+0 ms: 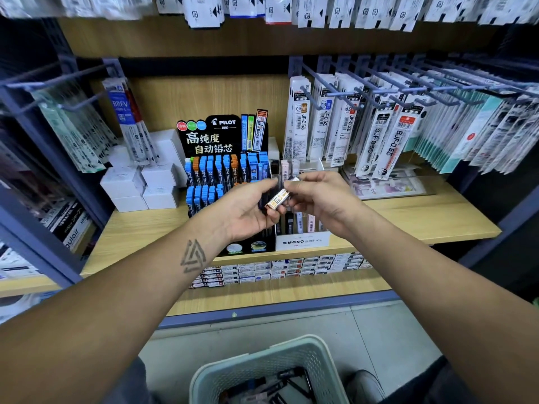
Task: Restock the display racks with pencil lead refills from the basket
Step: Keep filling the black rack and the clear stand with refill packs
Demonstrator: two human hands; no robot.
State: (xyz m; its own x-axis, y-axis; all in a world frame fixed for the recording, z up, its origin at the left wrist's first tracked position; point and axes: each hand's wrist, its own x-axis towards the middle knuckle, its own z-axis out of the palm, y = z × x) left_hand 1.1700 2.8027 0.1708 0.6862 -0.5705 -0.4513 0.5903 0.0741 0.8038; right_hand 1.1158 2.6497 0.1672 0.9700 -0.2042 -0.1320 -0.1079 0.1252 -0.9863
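A small flat lead case (277, 199), orange and white with a printed label, is held tilted between both hands in front of the shelf (423, 217); its lower end is pinched by the curled thumb and fingers of the left hand (250, 208), and its upper end is touched by the fingertips of the right hand (318, 202), whose thumb and forefinger are closed narrowly near a small clear piece at the top; whether that piece is a separate case cannot be told. A few dark, slim cases are also gripped in the left palm, behind the orange one.

Just behind the hands a black cardboard display rack (221, 158) is stood on the wooden shelf; it is stepped, with rows of upright blue and orange plastic cases set in its slots. Beside it, to the right, a white rack (303, 242) is placed, holding narrow pale and dark cases. Long, flat refill packets (376, 141) in glossy sleeves are hung from metal hooks above.

On the floor below, a pale green plastic basket (291, 354) with a perforated wall is seen; dark cases are lying in it.
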